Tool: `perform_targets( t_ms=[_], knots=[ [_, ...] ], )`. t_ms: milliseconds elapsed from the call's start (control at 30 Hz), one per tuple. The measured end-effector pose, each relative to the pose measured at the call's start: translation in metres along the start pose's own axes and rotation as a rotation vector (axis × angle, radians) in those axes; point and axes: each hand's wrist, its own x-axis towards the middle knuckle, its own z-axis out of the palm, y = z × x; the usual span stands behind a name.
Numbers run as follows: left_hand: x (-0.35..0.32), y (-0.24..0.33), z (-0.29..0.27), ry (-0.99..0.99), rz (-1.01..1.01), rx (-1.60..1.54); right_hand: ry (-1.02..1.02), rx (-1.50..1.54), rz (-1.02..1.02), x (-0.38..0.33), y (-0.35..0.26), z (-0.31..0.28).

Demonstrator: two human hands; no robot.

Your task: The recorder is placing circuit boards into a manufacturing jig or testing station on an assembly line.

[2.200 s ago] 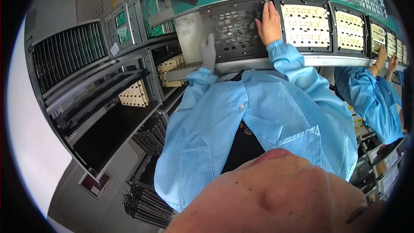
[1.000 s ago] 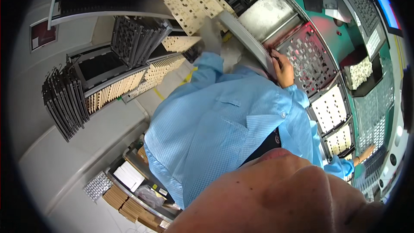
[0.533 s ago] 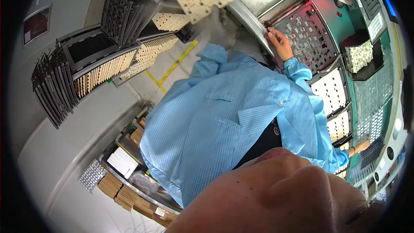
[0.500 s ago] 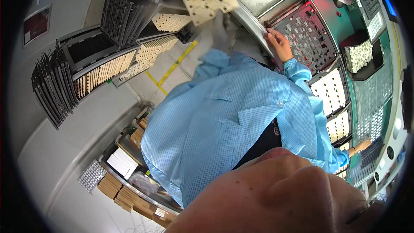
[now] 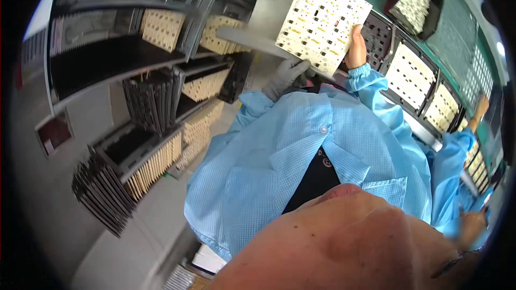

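Observation:
A cream circuit board panel (image 5: 325, 21), dotted with small black and yellow parts, is held up at the top middle, above the workbench. My right hand (image 5: 356, 48), bare, grips its right edge with the thumb on the front face. Closed at the lower left edge of the panel is my left hand (image 5: 290, 77), in a grey glove; its fingers are partly hidden. Behind the panel, a dark carrier tray with parts (image 5: 378, 35) shows only in part.
Racks (image 5: 115, 67) of upright cream panels stand at the left, with dark trays (image 5: 105, 196) lower down. Along the line at right lie more panels (image 5: 411, 77). A black bin (image 5: 434, 21) holds small whitish pieces. A co-worker's hand (image 5: 482, 106) and blue sleeve appear at far right.
The panel has come from the upper left, where my left hand alone carried it, to the front of me. My right hand has left the tray's edge and taken hold of the panel.

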Motion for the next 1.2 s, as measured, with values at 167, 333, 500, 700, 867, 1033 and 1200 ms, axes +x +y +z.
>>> perform_targets(
  t_ms=[167,333,500,700,867,1033,1200],
  knots=[
    [0.026,0.011,-0.02,-0.096,-0.19,0.175,0.261,-0.015,-0.098,0.035,-0.033,-0.034],
    [0.039,0.027,-0.052,0.025,-0.19,0.199,0.186,0.15,0.069,0.076,-0.043,-0.056],
    [0.045,0.041,-0.083,0.118,-0.227,0.14,0.224,0.114,0.135,0.079,-0.062,-0.035],
    [0.053,0.047,-0.107,0.104,-0.196,0.173,0.235,-0.029,0.059,0.079,-0.078,-0.021],
    [0.076,0.044,-0.103,0.046,-0.153,0.082,0.113,-0.12,0.137,0.08,-0.078,-0.028],
    [0.113,0.037,-0.072,-0.518,-0.38,-0.568,-0.117,-0.585,0.366,0.062,-0.077,-0.033],
    [0.105,-0.008,-0.048,-0.435,-0.556,-0.581,-0.107,-0.974,0.085,0.053,-0.071,-0.099]
  ],
)
